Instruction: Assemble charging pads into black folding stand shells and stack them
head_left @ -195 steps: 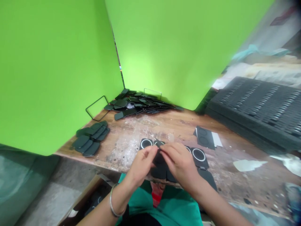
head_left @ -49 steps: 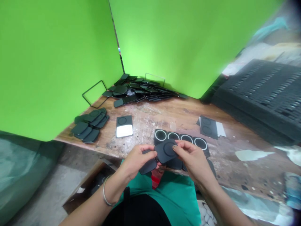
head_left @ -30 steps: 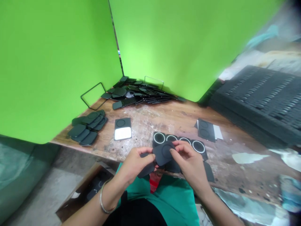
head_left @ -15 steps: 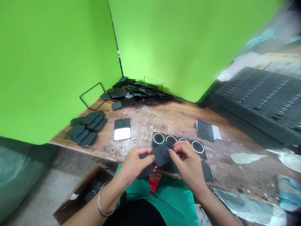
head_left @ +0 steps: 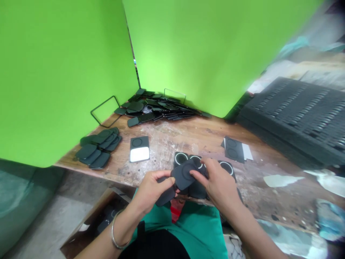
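A row of ringed pads (head_left: 181, 158) lies along the near edge of the wooden table (head_left: 172, 138); the right hand and its forearm hide part of that row. Beyond the row, where two green panels (head_left: 81, 72) meet, a large pile of black pads (head_left: 161, 109) leans together, with a thin wire frame (head_left: 102, 104) left of it. To the row's left lie a smaller heap (head_left: 93, 155) of black pads and, nearer, a single pad with a white half (head_left: 139, 154). To the row's right are dark and white sheets (head_left: 234, 149), a pale scrap (head_left: 283, 180) and, farther off, a big black block (head_left: 291, 118) with lines of slots. Below and left of the row, under the table's level, sits an open box (head_left: 74, 238).

The hinged black pad (head_left: 183, 176) is held up just on the person's side of the row, covering some of it. The left grip (head_left: 153, 189) pinches it near the joint between its halves. The right grip (head_left: 215, 180) is parted, its thumb tip over the ring; whether it presses cannot be told.
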The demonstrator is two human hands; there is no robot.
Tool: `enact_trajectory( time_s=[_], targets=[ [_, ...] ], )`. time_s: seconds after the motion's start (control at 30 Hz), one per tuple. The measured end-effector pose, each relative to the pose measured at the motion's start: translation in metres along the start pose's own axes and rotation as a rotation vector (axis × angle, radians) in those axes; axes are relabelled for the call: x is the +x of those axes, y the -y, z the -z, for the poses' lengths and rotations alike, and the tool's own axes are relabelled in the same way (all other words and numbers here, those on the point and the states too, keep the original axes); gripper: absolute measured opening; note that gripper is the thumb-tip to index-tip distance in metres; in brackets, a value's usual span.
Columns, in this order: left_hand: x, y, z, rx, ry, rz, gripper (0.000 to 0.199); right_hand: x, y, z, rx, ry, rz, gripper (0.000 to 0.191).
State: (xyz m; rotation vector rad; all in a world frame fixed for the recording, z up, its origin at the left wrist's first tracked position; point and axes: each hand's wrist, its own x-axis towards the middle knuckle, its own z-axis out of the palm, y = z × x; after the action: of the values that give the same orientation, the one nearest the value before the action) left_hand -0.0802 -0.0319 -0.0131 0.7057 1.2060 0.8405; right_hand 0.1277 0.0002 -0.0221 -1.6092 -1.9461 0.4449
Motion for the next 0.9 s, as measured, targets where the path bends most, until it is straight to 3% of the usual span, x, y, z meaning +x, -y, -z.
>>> enact_trajectory(
  time_s=[0.17,0.33,0.47,0.57,0.7,0.8,0.9],
  targets=[
    [-0.001,0.004,-0.001,-0.054,0.062,0.026,0.041,0.004,0.008,0.003,0.718,0.38,-0.315,0.042],
    [-0.01,0.009,0.0,-0.038,0.162,-0.011,0.033,-0.001,0.016,-0.016,0.86,0.2,-0.426,0.05],
    [-0.019,-0.002,0.023,0.138,0.099,-0.11,0.029,0.002,0.024,-0.037,0.862,0.29,-0.535,0.052],
    [-0.023,-0.025,0.072,0.219,-0.166,-0.205,0.032,0.009,0.036,-0.047,0.955,0.374,-0.526,0.057],
    [-0.01,-0.065,0.172,0.435,-0.649,-0.375,0.048,0.022,0.06,-0.059,1.033,0.457,-0.465,0.062],
    [0.011,-0.085,0.235,0.526,-0.76,-0.34,0.053,0.029,0.083,-0.075,1.025,0.606,-0.408,0.057],
    [0.028,-0.093,0.266,0.679,-0.773,-0.254,0.045,0.033,0.111,-0.099,1.043,0.758,-0.4,0.045]
  ],
)
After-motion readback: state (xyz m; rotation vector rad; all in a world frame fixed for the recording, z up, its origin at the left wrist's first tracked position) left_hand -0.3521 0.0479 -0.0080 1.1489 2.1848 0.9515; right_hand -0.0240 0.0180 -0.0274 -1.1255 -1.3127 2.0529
